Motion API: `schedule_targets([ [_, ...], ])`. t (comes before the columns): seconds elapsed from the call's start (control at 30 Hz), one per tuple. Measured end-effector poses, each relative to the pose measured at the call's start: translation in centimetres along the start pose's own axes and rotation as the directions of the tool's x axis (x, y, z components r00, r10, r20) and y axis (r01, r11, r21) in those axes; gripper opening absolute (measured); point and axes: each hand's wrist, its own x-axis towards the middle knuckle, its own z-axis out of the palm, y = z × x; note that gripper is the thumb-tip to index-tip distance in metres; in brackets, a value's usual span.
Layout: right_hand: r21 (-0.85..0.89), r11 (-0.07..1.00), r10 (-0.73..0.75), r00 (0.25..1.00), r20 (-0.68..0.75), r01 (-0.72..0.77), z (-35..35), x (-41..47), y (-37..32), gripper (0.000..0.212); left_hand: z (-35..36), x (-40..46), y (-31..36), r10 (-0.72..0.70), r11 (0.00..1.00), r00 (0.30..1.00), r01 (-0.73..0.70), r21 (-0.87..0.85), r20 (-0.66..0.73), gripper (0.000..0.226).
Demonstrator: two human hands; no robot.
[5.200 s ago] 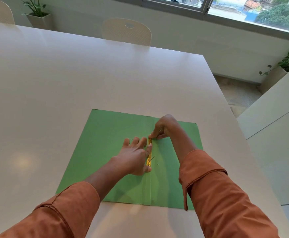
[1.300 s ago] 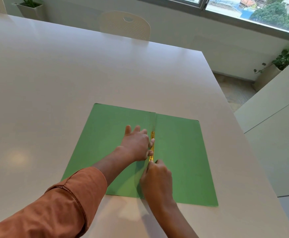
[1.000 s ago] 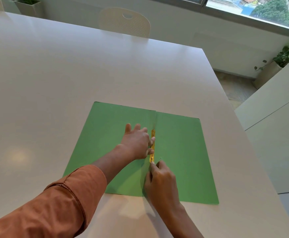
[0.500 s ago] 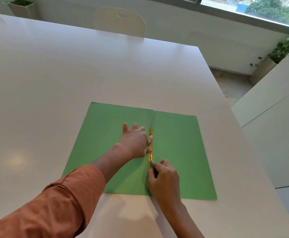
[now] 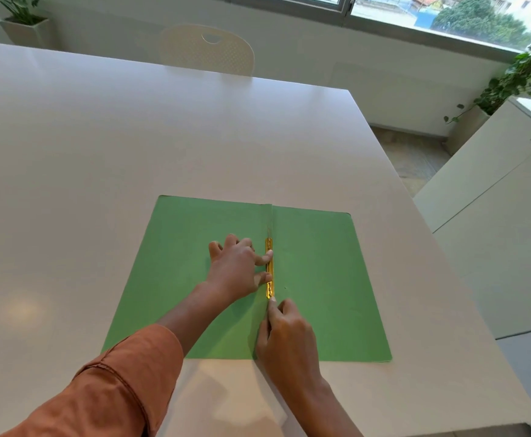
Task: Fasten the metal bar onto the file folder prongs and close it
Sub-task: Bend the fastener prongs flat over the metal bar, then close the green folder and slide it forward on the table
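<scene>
A green file folder lies open and flat on the white table. A gold metal bar runs along its centre fold, with a thin prong sticking out past the bar's far end. My left hand rests flat on the left flap, its thumb and forefinger tips pressing the bar's left edge. My right hand is curled just below the bar, its fingertips pinched at the bar's near end. What lies under those fingertips is hidden.
A white chair stands at the table's far side. A white cabinet stands close on the right. Potted plants sit at the far left and far right. The table's right edge runs near the folder.
Five seconds ago my right hand worked at the bar's far end; it now works at the near end. In the last second both hands stay nearly still, the right fingertips shifting slightly.
</scene>
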Motion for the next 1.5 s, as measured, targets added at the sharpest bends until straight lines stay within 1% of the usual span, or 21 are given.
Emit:
schedule_targets([
  [0.07, 0.028, 1.000, 0.002, 1.000, 0.001, -0.002, -0.1, -0.2, 0.1, 0.034, 0.0, -1.0, -0.2, -0.017, 0.995, 0.997, 0.009, -0.101, -0.078, 0.056],
  [0.1, 0.047, 0.999, 0.003, 1.000, 0.000, -0.003, -0.1, -0.3, 0.3, 0.036, -0.1, -1.6, -0.4, -0.064, 0.985, 0.988, 0.040, -0.171, -0.139, 0.054],
  [0.13, 0.066, 0.998, 0.000, 1.000, -0.004, 0.000, -0.1, -0.3, 0.5, 0.037, -0.2, -2.5, -0.9, -0.146, 0.966, 0.966, 0.092, -0.243, -0.215, 0.049],
  [0.17, 0.088, 0.996, -0.002, 1.000, -0.015, 0.003, -0.1, -0.3, 0.7, 0.037, -0.3, -3.6, -1.6, -0.252, 0.941, 0.923, 0.163, -0.298, -0.291, 0.044],
  [0.2, 0.112, 0.994, -0.002, 1.000, -0.029, 0.005, -0.1, -0.3, 0.9, 0.036, -0.5, -4.8, -2.6, -0.367, 0.909, 0.862, 0.253, -0.331, -0.348, 0.042],
  [0.23, 0.139, 0.990, 0.004, 0.999, -0.044, 0.002, -0.1, -0.3, 1.0, 0.036, -0.6, -6.1, -3.8, -0.476, 0.868, 0.796, 0.358, -0.344, -0.373, 0.045],
  [0.27, 0.167, 0.986, 0.016, 0.998, -0.062, -0.005, 0.0, -0.2, 1.1, 0.039, -0.7, -7.5, -5.1, -0.575, 0.813, 0.736, 0.466, -0.349, -0.357, 0.053],
  [0.33, 0.206, 0.978, 0.044, 0.994, -0.102, -0.022, 0.1, 0.2, 1.2, 0.046, -1.2, -9.9, -7.4, -0.735, 0.675, 0.638, 0.654, -0.342, -0.230, 0.075],
  [0.37, 0.222, 0.974, 0.060, 0.992, -0.111, -0.034, 0.1, 0.5, 1.2, 0.048, -1.5, -10.9, -8.3, -0.782, 0.617, 0.602, 0.711, -0.336, -0.162, 0.084],
  [0.43, 0.256, 0.965, 0.080, 0.991, -0.103, -0.051, 0.0, 1.3, 1.0, 0.049, -2.0, -12.2, -9.1, -0.820, 0.555, 0.568, 0.762, -0.335, -0.065, 0.096],
  [0.53, 0.276, 0.959, 0.083, 0.993, -0.089, -0.056, 0.0, 2.3, 0.8, 0.045, -2.7, -12.5, -9.3, -0.823, 0.524, 0.568, 0.764, -0.377, 0.008, 0.104],
  [0.67, 0.284, 0.957, 0.084, 0.994, -0.072, -0.060, 0.0, 2.9, 1.2, 0.044, -3.1, -12.1, -9.9, -0.826, 0.464, 0.561, 0.735, -0.495, 0.060, 0.103],
  [0.8, 0.290, 0.956, 0.062, 0.995, -0.077, -0.037, 0.1, 2.8, 1.4, 0.043, -3.4, -11.7, -10.4, -0.807, 0.351, 0.573, 0.661, -0.663, 0.144, 0.101],
  [0.93, 0.297, 0.955, 0.048, 0.994, -0.095, -0.018, 0.3, 2.6, 1.3, 0.044, -4.1, -11.5, -10.6, -0.796, 0.308, 0.571, 0.665, -0.680, 0.198, 0.100],
  [1.0, 0.301, 0.953, 0.050, 0.994, -0.100, -0.018, 0.4, 2.5, 1.3, 0.045, -4.4, -11.4, -10.6, -0.790, 0.302, 0.575, 0.667, -0.681, 0.213, 0.097],
  [1.2, 0.297, 0.955, 0.046, 0.992, -0.117, -0.009, 0.6, 2.3, 1.1, 0.045, -4.8, -11.2, -10.9, -0.772, 0.270, 0.582, 0.666, -0.696, 0.257, 0.080],
  [1.33, 0.298, 0.955, 0.042, 0.992, -0.122, -0.004, 0.6, 2.2, 1.1, 0.045, -5.5, -10.8, -10.9, -0.750, 0.171, 0.574, 0.648, -0.743, 0.328, 0.076],
  [1.37, 0.302, 0.953, 0.041, 0.991, -0.125, -0.001, 0.6, 2.2, 1.2, 0.045, -5.7, -10.7, -11.0, -0.745, 0.155, 0.573, 0.646, -0.747, 0.341, 0.076],
  [1.5, 0.308, 0.951, 0.038, 0.990, -0.137, 0.006, 0.6, 2.2, 1.3, 0.045, -6.3, -10.6, -12.3, -0.725, 0.120, 0.588, 0.621, -0.775, 0.359, 0.094],
])
